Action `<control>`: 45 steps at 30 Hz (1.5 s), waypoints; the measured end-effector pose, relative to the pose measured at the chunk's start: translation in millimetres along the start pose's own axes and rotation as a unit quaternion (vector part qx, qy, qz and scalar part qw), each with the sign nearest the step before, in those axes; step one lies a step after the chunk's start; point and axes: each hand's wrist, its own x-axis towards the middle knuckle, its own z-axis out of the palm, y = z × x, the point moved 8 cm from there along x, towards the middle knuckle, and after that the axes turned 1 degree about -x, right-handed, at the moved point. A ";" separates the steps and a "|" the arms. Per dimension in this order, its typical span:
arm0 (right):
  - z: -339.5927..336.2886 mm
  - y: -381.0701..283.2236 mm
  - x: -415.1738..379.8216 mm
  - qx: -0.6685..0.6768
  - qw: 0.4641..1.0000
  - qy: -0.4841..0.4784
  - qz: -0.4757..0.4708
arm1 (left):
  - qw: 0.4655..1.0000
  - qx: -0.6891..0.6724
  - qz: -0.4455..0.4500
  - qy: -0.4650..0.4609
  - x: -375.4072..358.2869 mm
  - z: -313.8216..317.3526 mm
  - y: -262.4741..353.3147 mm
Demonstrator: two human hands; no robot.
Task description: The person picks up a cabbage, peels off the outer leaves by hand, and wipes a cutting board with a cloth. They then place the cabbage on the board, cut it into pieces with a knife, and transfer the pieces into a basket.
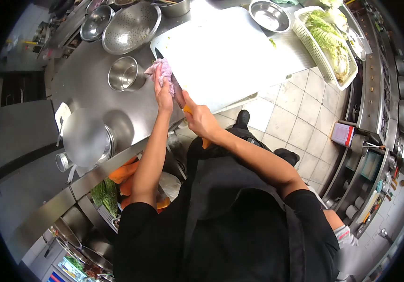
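My left hand (164, 97) is closed round a crumpled pink cloth (160, 74) at the left edge of the white cutting board (216, 61). The cloth lies against the blade of a knife (178, 95) and hides its far part. My right hand (203, 123) grips the knife's orange handle (188, 109), just off the board's near edge. Left of the cloth, a small steel pot (123, 74) stands on the steel counter (82, 80). A few green scraps lie on the board.
A colander (131, 28) and steel bowls stand at the back left, another bowl (270, 16) behind the board. To the right, a white basket (300, 30) holds napa cabbage (326, 35). Vegetables (124, 171) lie under the counter. Part of another person (333, 220) shows at lower right.
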 end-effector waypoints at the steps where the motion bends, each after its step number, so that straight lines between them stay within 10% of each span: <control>1: -0.2 -4.5 3.9 -0.022 1.000 -0.013 -0.001 | 1.000 -0.001 0.004 -0.004 7.9 0.7 1.4; 4: -46.4 15.2 -5.9 -0.035 0.998 -0.045 -0.003 | 0.955 0.249 0.161 -0.001 28.3 7.6 22.6; 7: -116.1 67.8 -26.4 0.144 0.982 0.009 0.119 | 0.995 -0.065 -0.044 0.058 47.2 -4.7 -1.1; 10: -177.0 97.2 -27.6 0.117 0.970 0.159 0.141 | 0.980 -0.184 -0.026 0.073 50.5 -17.8 -9.8; 23: -57.0 60.4 -27.0 0.123 0.984 -0.010 0.129 | 0.979 -0.189 -0.065 0.047 49.6 -14.8 -14.0; 29: -12.6 34.5 -16.4 0.128 0.991 -0.009 0.047 | 0.984 -0.168 -0.054 0.026 45.9 -15.2 -16.5; 31: -8.8 -3.4 -13.6 -0.033 0.986 0.032 -0.159 | 1.000 -0.010 -0.008 0.024 42.3 -9.7 -10.5; 33: 3.7 -3.0 -11.4 -0.023 1.000 -0.014 -0.004 | 0.994 0.097 0.024 0.032 47.1 -10.5 -23.4; 37: -48.3 4.9 -22.4 0.006 0.999 -0.042 -0.019 | 0.974 0.179 0.135 0.045 59.6 -15.0 -19.1; 45: -173.6 109.0 -1.4 0.127 0.974 0.143 0.117 | 0.983 -0.156 -0.014 0.100 59.6 -21.5 -26.6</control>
